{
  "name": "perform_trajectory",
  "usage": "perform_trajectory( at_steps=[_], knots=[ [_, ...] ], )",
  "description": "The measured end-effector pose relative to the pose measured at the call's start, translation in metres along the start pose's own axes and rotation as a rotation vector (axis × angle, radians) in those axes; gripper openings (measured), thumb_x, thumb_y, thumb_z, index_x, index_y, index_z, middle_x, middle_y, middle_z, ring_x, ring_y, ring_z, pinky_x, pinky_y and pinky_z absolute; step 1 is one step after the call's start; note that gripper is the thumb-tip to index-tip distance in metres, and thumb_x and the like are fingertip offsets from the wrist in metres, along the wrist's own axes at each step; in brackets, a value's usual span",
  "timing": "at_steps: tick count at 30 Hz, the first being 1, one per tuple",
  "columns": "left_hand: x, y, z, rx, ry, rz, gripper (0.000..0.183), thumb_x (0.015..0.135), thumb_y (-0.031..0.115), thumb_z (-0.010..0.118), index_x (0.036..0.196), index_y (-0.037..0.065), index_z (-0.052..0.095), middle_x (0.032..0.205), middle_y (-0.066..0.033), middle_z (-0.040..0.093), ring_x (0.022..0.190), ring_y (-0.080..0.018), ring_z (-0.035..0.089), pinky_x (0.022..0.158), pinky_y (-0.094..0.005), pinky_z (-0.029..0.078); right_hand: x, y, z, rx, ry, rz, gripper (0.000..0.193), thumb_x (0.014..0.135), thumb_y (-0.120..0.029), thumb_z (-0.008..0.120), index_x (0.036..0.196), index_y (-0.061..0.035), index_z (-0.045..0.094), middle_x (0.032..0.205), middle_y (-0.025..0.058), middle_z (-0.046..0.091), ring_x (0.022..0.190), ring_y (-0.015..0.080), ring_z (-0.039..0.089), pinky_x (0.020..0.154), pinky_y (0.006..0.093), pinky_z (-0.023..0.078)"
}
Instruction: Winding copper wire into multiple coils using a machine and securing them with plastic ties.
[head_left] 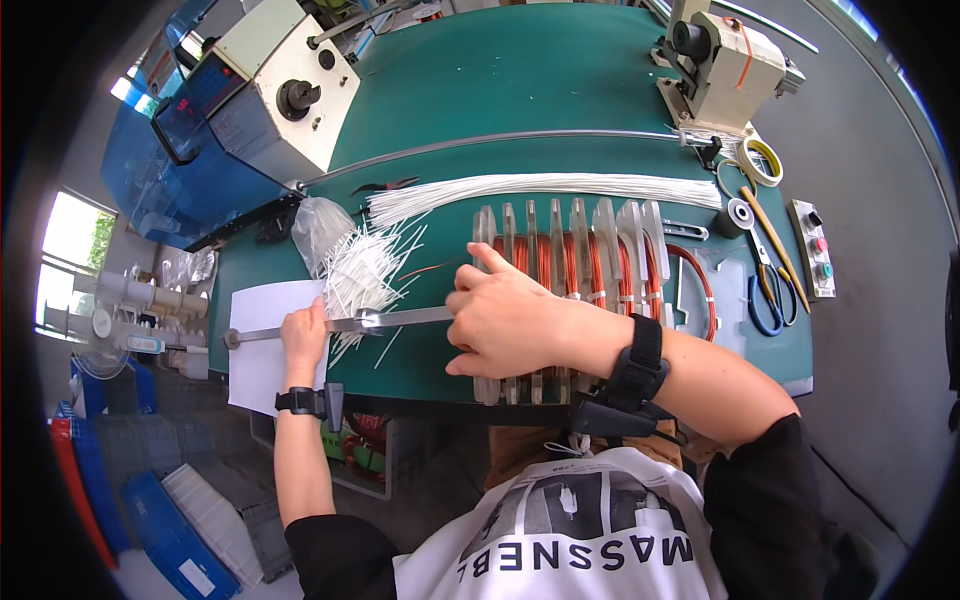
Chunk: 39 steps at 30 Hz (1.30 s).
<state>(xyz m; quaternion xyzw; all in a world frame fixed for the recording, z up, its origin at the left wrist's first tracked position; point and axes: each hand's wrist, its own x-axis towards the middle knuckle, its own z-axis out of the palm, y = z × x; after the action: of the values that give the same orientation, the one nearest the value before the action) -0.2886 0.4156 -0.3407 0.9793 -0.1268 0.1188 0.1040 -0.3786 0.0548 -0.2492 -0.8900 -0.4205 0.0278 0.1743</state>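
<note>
My left hand (303, 338) is closed around a metal rod (415, 317) near its left end, above a white sheet of paper (262, 360). The rod carries a row of pale, upright separator plates (556, 240) on its right side. Copper wire coils (583, 270) sit between these plates, with white ties around some. My right hand (510, 318) is bent over the leftmost plates of this coil winding former, its fingers gripping there and partly hiding the rod. Beside my left hand lies a loose pile of short white ties (365, 268).
A blue and white winding machine (270, 90) stands at the left, a white tailstock (735, 75) at the far right. Behind the coils lie a long bundle of white strips (540, 186) and a bar (500, 142). Scissors (768, 290), tape (762, 162) and a button box (812, 250) are at the right.
</note>
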Motion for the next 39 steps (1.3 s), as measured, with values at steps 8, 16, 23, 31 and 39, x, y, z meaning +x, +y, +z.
perform_trajectory(
  at_steps=[8,16,23,31,39],
  knots=[
    [0.014,0.173,-0.067,-0.366,0.052,0.205,0.011,0.079,0.007,0.063,0.087,0.000,0.059,0.085,-0.0138,0.059,0.083,-0.0307,0.060,0.070,-0.0364,0.046,-0.158,0.032,-0.019,0.047,0.239,1.229,0.043,0.083,-0.030,0.065,0.111,0.0026,0.057,0.075,0.0221,0.061,0.070,0.0316,0.063,0.064,0.0404,0.050],
    [-0.006,0.397,-0.033,-0.336,-0.332,1.085,0.016,0.079,0.012,0.063,0.093,0.004,0.059,0.099,-0.0124,0.055,0.097,-0.0287,0.054,0.079,-0.0393,0.046,-0.208,-0.012,0.037,0.404,0.793,0.996,0.037,0.085,0.000,0.053,0.121,0.0070,0.050,0.087,0.0232,0.063,0.076,0.0237,0.067,0.061,0.0311,0.049],
    [-0.012,0.378,-0.048,-0.237,-0.259,0.843,0.016,0.074,0.012,0.065,0.086,0.004,0.058,0.098,-0.0116,0.051,0.097,-0.0287,0.050,0.082,-0.0416,0.042,-0.342,-0.007,0.042,0.741,1.170,1.106,0.032,0.090,0.001,0.047,0.120,-0.0016,0.056,0.109,0.0123,0.062,0.084,0.0164,0.065,0.064,0.0248,0.051],
    [-0.030,0.367,-0.036,-0.300,-0.129,0.605,0.026,0.076,0.013,0.063,0.100,0.004,0.061,0.123,-0.0185,0.047,0.118,-0.0353,0.042,0.101,-0.0488,0.030,-0.190,-0.031,0.053,0.397,0.937,0.688,0.056,0.075,-0.001,0.063,0.129,0.0018,0.044,0.126,0.0267,0.044,0.117,0.0399,0.047,0.096,0.0420,0.041],
    [-0.030,0.351,-0.036,-0.354,-0.196,0.580,0.032,0.083,0.019,0.059,0.111,0.004,0.056,0.136,-0.0224,0.039,0.128,-0.0355,0.036,0.106,-0.0514,0.025,-0.166,-0.035,0.034,0.027,0.762,0.725,0.049,0.072,-0.013,0.065,0.116,0.0039,0.052,0.086,0.0123,0.054,0.085,0.0288,0.052,0.072,0.0406,0.039]
  ],
)
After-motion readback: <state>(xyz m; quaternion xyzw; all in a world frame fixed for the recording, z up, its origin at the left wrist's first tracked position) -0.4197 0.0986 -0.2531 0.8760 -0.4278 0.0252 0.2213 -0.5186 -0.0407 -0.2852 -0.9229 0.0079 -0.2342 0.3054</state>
